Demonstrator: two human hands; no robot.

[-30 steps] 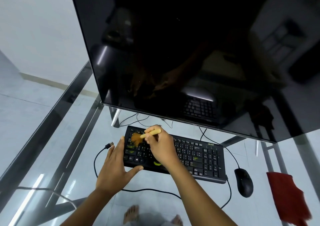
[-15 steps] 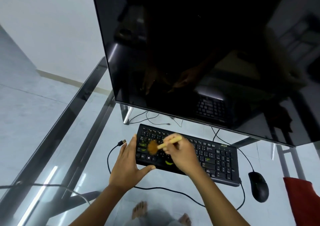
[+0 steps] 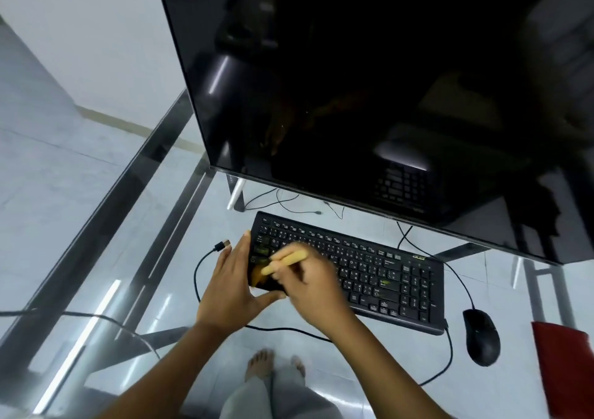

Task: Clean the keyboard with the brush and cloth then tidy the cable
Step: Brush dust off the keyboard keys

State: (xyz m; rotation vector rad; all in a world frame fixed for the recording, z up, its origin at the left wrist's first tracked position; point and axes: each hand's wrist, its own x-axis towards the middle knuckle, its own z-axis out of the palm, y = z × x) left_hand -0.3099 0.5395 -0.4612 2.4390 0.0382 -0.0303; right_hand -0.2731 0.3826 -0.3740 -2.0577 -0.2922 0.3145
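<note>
A black keyboard point(image 3: 379, 274) lies on the glass table below the monitor. My right hand point(image 3: 313, 285) grips a small brush point(image 3: 284, 261) by its pale wooden handle; its brown bristles press on the keyboard's near left corner. My left hand point(image 3: 233, 285) clasps the keyboard's left end, fingers along the edge and thumb under the front. The keyboard's black cable point(image 3: 201, 264) loops left of that hand and ends in a loose USB plug point(image 3: 223, 245). A red cloth point(image 3: 567, 364) lies at the table's right edge.
A large dark monitor point(image 3: 369, 97) looms over the keyboard's far side. A black mouse point(image 3: 481, 336) sits right of the keyboard, its cable curving along the front. The glass table point(image 3: 135, 258) has metal bars beneath. Thin wires lie behind the keyboard. My feet show below.
The brush has swept down from the upper left keys to the keyboard's near left corner. My left hand stays on the keyboard's left end. The view has shifted left.
</note>
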